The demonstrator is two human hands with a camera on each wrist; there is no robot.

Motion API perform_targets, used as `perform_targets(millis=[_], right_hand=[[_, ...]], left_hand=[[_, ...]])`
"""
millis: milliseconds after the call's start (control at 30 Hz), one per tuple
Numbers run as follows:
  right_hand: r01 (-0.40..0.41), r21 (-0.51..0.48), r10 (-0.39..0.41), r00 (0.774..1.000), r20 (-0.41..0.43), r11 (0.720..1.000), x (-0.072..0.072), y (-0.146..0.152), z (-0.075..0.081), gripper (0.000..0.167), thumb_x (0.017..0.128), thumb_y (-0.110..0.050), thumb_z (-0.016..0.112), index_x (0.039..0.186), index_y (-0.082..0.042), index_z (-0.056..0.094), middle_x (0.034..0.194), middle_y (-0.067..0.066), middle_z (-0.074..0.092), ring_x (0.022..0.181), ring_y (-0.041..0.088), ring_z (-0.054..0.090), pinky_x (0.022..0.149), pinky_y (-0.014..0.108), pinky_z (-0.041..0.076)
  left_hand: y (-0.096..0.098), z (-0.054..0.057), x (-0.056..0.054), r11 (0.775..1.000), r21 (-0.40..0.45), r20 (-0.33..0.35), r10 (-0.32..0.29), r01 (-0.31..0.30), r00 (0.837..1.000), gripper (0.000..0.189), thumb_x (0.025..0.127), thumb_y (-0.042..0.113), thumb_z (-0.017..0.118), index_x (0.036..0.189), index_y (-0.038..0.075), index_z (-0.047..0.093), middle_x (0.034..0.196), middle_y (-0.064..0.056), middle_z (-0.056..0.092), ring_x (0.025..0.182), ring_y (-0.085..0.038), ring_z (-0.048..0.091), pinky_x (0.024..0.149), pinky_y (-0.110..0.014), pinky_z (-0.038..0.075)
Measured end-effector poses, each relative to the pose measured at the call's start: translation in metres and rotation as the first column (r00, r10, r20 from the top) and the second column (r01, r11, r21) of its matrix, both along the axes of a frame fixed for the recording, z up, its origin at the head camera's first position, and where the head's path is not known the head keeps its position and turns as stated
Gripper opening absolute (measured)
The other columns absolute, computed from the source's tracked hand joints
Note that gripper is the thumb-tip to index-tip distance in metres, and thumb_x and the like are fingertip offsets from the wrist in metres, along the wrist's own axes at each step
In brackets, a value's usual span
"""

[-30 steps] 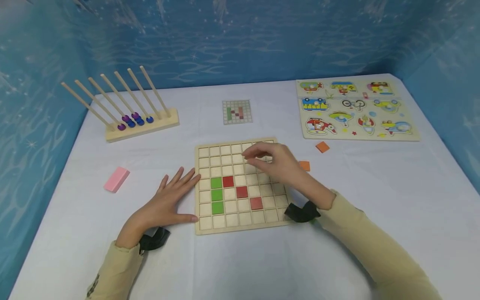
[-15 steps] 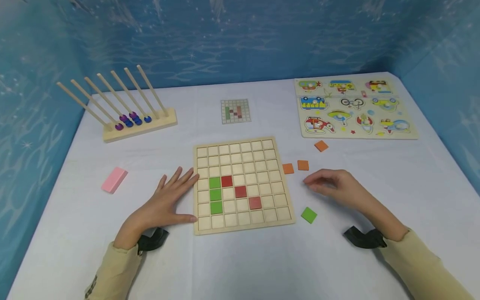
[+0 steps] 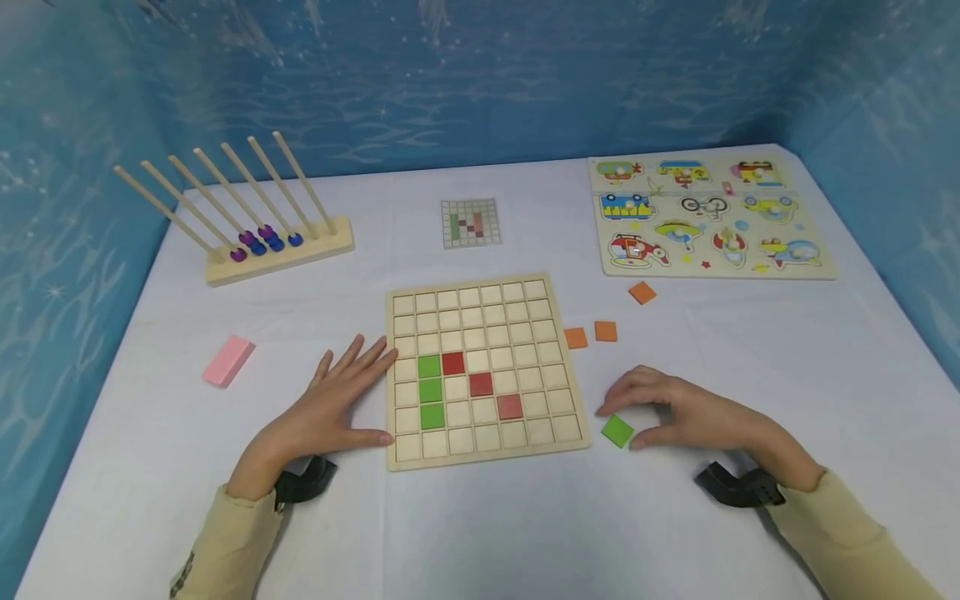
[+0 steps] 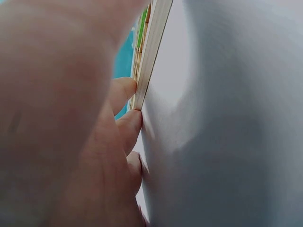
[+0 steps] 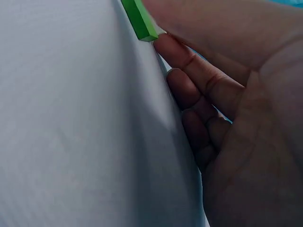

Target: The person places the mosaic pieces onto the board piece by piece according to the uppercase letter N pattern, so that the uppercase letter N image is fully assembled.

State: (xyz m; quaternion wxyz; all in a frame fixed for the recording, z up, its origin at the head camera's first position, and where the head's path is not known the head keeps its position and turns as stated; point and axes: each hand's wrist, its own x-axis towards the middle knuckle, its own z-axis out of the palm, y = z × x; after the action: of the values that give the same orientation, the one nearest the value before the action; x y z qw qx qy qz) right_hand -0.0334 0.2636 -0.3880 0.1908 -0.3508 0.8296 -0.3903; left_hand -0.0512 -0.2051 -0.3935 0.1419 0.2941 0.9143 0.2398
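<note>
A wooden grid board (image 3: 465, 452) lies mid-table, with green tiles (image 3: 430, 390) in one column and red tiles (image 3: 481, 384) running diagonally. My left hand (image 3: 330, 408) is spread at the board's left side. Its fingertips and thumb touch that edge, and the left wrist view shows fingers against the board's side (image 4: 154, 45). To the right of the board, my right hand (image 3: 690, 412) reaches over a loose green tile (image 3: 617, 431) lying on the table. Thumb and index finger stand apart on either side of it. In the right wrist view, the tile (image 5: 141, 21) is close by the fingertips.
Orange tiles (image 3: 606, 331) lie right of the board. Behind it is a small pattern card (image 3: 471, 240). A peg stand with beads (image 3: 281, 265) is at back left, a pink block (image 3: 229, 361) at left, and a vehicle puzzle board (image 3: 720, 268) at back right.
My right hand has moved from above the board rightward, then down to the green tile, its thumb and index finger spreading around it. My left hand has stayed at the board's edge.
</note>
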Motion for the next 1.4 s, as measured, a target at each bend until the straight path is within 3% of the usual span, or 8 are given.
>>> perform_targets(millis=[267,433,633,800,967,1167,1400], right_hand=[[-0.013,0.005,0.014,0.99,-0.14,1.0,0.0,-0.006,-0.005,0.033,0.075,-0.018,0.08,0.105,-0.025,0.069,0.104,-0.013,0.055,0.099,0.009,0.047,0.086,0.016,0.038],[0.022,0.002,-0.021,0.984,-0.177,1.0,0.0,-0.01,-0.007,0.032,0.072,-0.015,0.082,0.1,-0.025,0.069,0.099,-0.014,0.056,0.094,0.008,0.048,0.083,0.017,0.04],[0.049,-0.022,-0.052,0.987,-0.151,0.999,0.001,-0.013,-0.006,0.03,0.071,-0.018,0.082,0.098,-0.023,0.07,0.097,-0.012,0.057,0.094,0.009,0.049,0.082,0.017,0.04],[0.083,-0.037,-0.085,0.994,-0.07,0.996,-0.001,-0.011,-0.006,0.027,0.074,-0.024,0.08,0.099,-0.024,0.069,0.1,-0.011,0.058,0.096,0.01,0.05,0.085,0.017,0.039],[0.124,-0.038,-0.125,0.992,-0.023,0.992,-0.005,-0.012,0.0,0.031,0.074,-0.016,0.081,0.101,-0.024,0.069,0.101,-0.011,0.06,0.097,0.009,0.052,0.086,0.016,0.039],[0.161,-0.03,-0.163,0.985,-0.051,0.986,-0.018,-0.027,0.015,0.034,0.074,-0.008,0.08,0.102,-0.023,0.068,0.103,-0.012,0.06,0.104,0.014,0.053,0.085,0.02,0.041],[0.256,-0.141,-0.268,0.961,-0.072,0.956,-0.045,-0.073,0.033,0.029,0.078,-0.007,0.076,0.105,-0.013,0.068,0.093,-0.003,0.059,0.081,0.023,0.049,0.066,0.03,0.041]], left_hand=[[0.0,0.0,0.0,1.0,-0.005,0.005,0.001,-0.001,1.0,0.105,0.07,0.059,0.072,0.151,0.016,0.02,0.155,-0.006,0.01,0.14,-0.028,-0.007,0.104,-0.057,-0.006],[0.0,-0.001,0.0,1.0,0.007,0.0,0.0,0.0,1.0,0.105,0.07,0.057,0.074,0.151,0.016,0.02,0.155,-0.006,0.01,0.14,-0.028,-0.007,0.104,-0.057,-0.006],[-0.001,-0.002,0.0,1.0,0.015,-0.011,0.002,-0.002,1.0,0.105,0.07,0.056,0.074,0.151,0.017,0.02,0.155,-0.006,0.011,0.14,-0.029,-0.006,0.104,-0.058,-0.006],[-0.001,0.0,0.0,1.0,0.005,0.0,0.002,-0.002,1.0,0.106,0.07,0.057,0.074,0.151,0.017,0.019,0.155,-0.005,0.01,0.14,-0.027,-0.007,0.104,-0.057,-0.007],[0.0,0.0,0.001,1.0,0.008,-0.002,-0.004,0.004,1.0,0.106,0.07,0.056,0.075,0.151,0.017,0.019,0.155,-0.006,0.01,0.14,-0.028,-0.006,0.104,-0.057,-0.006],[0.001,-0.001,0.0,1.0,0.001,0.0,-0.005,0.005,1.0,0.106,0.071,0.056,0.074,0.151,0.016,0.019,0.155,-0.005,0.01,0.14,-0.028,-0.007,0.104,-0.056,-0.007],[0.0,0.0,0.0,1.0,-0.002,0.001,-0.001,0.001,1.0,0.106,0.07,0.055,0.075,0.151,0.015,0.019,0.155,-0.006,0.01,0.14,-0.028,-0.007,0.104,-0.056,-0.007]])
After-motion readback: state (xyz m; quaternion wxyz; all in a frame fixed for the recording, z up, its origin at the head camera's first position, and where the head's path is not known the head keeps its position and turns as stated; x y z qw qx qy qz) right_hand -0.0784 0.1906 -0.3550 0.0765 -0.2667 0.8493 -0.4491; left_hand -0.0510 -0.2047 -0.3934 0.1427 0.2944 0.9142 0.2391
